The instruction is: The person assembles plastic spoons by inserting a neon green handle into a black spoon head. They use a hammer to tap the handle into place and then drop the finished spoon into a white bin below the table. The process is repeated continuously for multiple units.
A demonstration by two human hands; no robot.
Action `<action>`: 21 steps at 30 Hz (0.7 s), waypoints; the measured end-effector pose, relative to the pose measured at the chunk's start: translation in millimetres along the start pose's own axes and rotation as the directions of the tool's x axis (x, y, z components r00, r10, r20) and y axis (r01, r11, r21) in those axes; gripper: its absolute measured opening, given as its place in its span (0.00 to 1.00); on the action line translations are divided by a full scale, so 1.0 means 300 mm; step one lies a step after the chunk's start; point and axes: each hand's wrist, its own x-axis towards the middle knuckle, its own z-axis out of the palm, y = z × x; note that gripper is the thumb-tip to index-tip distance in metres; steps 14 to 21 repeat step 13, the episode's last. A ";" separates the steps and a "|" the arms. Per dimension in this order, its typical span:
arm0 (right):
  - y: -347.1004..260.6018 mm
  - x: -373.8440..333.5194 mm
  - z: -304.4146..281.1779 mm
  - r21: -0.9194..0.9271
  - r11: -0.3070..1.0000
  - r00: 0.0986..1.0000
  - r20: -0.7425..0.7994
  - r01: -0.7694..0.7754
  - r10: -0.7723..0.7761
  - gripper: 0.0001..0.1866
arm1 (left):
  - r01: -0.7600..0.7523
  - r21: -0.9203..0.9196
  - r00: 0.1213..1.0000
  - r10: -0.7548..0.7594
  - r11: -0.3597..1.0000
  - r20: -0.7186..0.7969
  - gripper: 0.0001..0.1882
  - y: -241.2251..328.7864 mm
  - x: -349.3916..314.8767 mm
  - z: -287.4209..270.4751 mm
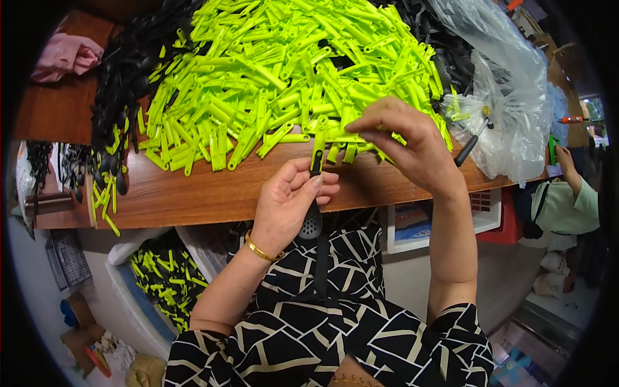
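Observation:
My left hand (284, 203) is closed around the neck of a black slotted spoon (311, 226), whose perforated head hangs below the fingers. A neon-green handle piece (320, 138) sits at the spoon's upper end and points away from me. To the right of that handle and apart from it, my right hand (409, 142) is raised with thumb and fingertips brought together. Whatever those fingertips hold, if anything, is too small to make out. A large heap of neon-green handle pieces (271, 71) lies just beyond both hands on the wooden table (258, 193).
Black utensil parts (122, 84) pile up left of the heap. A screwdriver (471, 149) and clear plastic bags (509, 109) lie at the right. Below the table's left edge stands a lined bin of green-handled black utensils (169, 280). Another person's hand (567, 169) shows far right.

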 end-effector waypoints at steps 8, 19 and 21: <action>-0.089 -0.025 0.035 0.240 0.947 0.976 0.102 -0.213 0.194 0.07 | -0.036 0.116 0.999 0.035 0.993 0.015 0.17 -0.018 -0.059 0.039; -0.098 -0.032 0.037 0.051 0.986 0.978 0.150 -0.157 0.148 0.11 | -0.056 0.194 0.998 0.052 0.979 0.023 0.17 -0.027 -0.084 0.047; -0.098 -0.032 0.037 0.051 0.986 0.978 0.150 -0.157 0.148 0.11 | -0.056 0.194 0.998 0.052 0.979 0.023 0.17 -0.027 -0.084 0.047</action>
